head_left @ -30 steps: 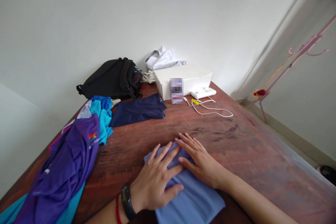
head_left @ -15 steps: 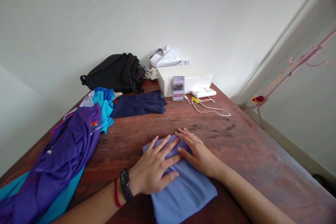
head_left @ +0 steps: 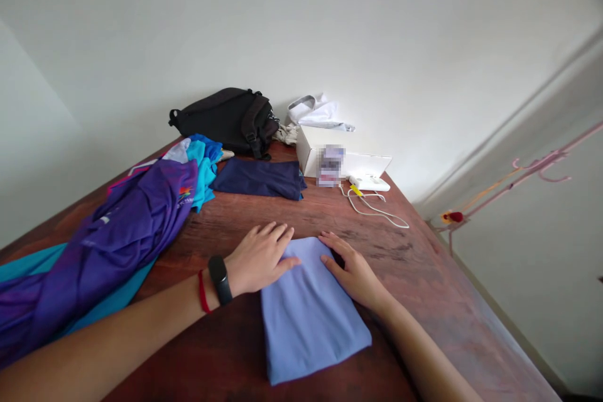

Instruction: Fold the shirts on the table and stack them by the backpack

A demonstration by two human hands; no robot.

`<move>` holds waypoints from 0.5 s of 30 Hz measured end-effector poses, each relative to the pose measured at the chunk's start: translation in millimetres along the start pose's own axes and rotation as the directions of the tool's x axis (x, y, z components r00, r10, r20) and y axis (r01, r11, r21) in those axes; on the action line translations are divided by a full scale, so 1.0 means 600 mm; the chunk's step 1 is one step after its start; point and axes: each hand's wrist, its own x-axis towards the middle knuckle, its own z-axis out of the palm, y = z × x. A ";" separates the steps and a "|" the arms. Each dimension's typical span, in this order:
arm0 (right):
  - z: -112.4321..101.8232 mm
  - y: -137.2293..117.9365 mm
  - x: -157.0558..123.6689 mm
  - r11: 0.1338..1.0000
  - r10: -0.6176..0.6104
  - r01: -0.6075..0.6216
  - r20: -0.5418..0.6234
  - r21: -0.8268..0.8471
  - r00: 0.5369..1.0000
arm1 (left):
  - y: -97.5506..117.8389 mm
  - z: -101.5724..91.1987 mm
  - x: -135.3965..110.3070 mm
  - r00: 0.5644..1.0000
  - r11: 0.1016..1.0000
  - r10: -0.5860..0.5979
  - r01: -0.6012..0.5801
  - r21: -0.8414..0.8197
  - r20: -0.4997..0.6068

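Two hands at work, left hand (head_left: 258, 260) and right hand (head_left: 355, 273) loosely open, neither clearly nearer, flanking the far end of the blue cloth (head_left: 311, 320), which runs lengthwise back toward the person across the table (head_left: 438, 295)!

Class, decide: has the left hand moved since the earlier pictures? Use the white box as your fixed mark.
Yes, leftward: measured against the white box, the left hand now lies farther to the left.
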 end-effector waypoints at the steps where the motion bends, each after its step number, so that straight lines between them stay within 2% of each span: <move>1: 0.000 0.001 0.000 1.000 -0.002 0.002 0.003 -0.004 1.000 | 0.000 -0.005 0.000 1.000 1.000 -0.013 0.013 -0.010 -0.004; 6: -0.001 0.001 -0.001 1.000 -0.006 0.006 0.018 -0.021 1.000 | -0.003 -0.020 0.003 0.998 0.988 -0.058 0.056 -0.141 -0.007; 11: -0.002 -0.001 -0.002 1.000 -0.015 0.015 0.013 -0.015 1.000 | -0.025 -0.014 0.018 0.994 0.945 -0.100 0.107 -0.310 0.039; 15: -0.002 -0.004 -0.003 1.000 -0.023 0.023 0.009 -0.008 1.000 | -0.031 -0.014 0.020 0.985 0.929 -0.146 0.170 -0.328 0.096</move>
